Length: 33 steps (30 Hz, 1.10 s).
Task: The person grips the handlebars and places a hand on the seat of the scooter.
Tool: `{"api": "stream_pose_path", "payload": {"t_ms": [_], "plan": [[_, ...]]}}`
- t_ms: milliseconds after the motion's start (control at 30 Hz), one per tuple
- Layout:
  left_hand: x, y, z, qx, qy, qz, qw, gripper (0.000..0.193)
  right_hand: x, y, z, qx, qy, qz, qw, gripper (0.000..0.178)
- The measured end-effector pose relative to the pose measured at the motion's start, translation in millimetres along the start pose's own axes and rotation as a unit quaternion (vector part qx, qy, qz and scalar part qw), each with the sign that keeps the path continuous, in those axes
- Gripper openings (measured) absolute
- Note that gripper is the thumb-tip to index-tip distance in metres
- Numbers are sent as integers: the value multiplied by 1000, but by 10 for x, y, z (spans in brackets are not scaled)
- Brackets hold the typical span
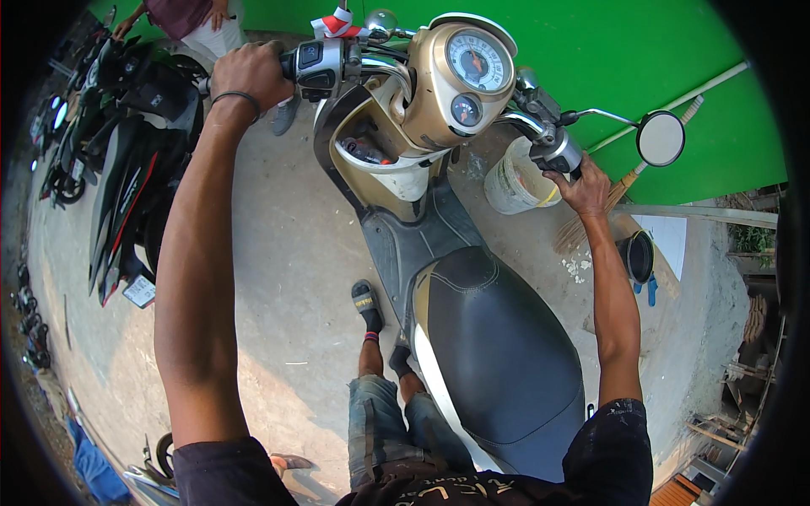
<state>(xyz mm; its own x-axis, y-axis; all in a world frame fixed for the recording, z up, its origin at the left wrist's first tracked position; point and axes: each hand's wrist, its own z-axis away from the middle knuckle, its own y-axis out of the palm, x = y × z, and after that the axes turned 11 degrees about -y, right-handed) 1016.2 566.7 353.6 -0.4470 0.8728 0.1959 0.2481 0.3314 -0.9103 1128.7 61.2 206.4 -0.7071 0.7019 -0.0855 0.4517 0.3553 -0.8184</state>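
A gold and white scooter (422, 72) stands in front of me, slightly to my right. My left hand (251, 74) is closed around its left handlebar grip, beside the switch block (319, 67). On the other side, my right hand (584, 185) wraps the right handlebar grip, most of which the fingers hide. Between the bars sit a round speedometer (479, 61) and a smaller gauge (465, 110). Below them, an open front pocket (371, 139) holds small items I cannot make out. The black seat (502, 346) stretches back toward my body; my feet are on the ground at its left.
Several parked motorcycles (135, 185) line the left side, with a person (190, 21) at the far left. Past the scooter are a green wall (675, 51), a white bucket (516, 179) and a broom (623, 184). A black bucket (635, 256) stands right; a round mirror (661, 138) juts out.
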Motion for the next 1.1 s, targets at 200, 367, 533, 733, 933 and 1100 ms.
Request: {"api": "stream_pose_path", "payload": {"t_ms": [200,367,533,733,933,1100], "plan": [[0,-14,3,-4,5,2,1000,33,22,0,11,-20,-7,18,1000,87],[6,11,2,-18,8,9,1000,33,5,20,37,-26,-7,32,999,85],[-5,-5,21,-18,11,9,1000,33,0,-176,-147,99,73,-123,985,80],[-6,-21,2,17,-9,-6,1000,35,-81,-224,-302,213,141,-236,937,98],[0,-29,-26,-54,31,64,996,63,-196,-139,-258,179,109,-282,936,127],[41,-20,-49,10,20,19,1000,69,-113,-213,-351,252,150,-299,908,127]]}}
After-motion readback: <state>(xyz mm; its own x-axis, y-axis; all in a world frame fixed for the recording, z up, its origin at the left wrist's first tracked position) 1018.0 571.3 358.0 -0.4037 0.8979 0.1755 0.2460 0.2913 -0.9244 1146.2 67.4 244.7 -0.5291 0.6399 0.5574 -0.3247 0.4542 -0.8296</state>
